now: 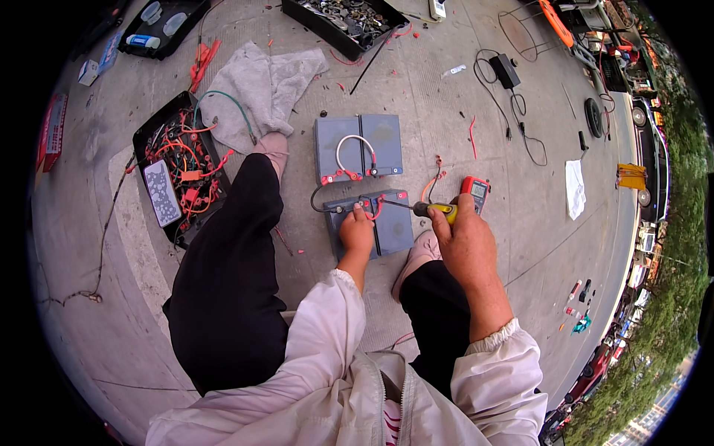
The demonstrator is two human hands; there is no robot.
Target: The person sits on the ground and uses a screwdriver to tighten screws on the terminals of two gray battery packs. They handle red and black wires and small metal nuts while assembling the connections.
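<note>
In my right hand (pixel 470 245) is a yellow-and-black screwdriver (pixel 442 213). Its thin shaft points left, with the tip by a terminal and short red cable (pixel 378 208) on the near pair of grey batteries (pixel 393 232). My left hand (pixel 357 233) has its fingertips pressed together at another terminal on those batteries; whatever they pinch is hidden. A black cable (pixel 318 199) loops from there toward the far pair of batteries (pixel 327 141). Across that far pair arches a white cable (pixel 346 138), with red-covered ends nearby. Right of the screwdriver lies a red multimeter (pixel 474 191).
Left of my leg stands a black tray (pixel 143 135) of tangled wires and tools, beside a grey cloth (pixel 253 82). Another black bin (pixel 309 13) holds metal parts at the back. A charger (pixel 505 70) with cords lies right on the concrete. My shoes flank the batteries.
</note>
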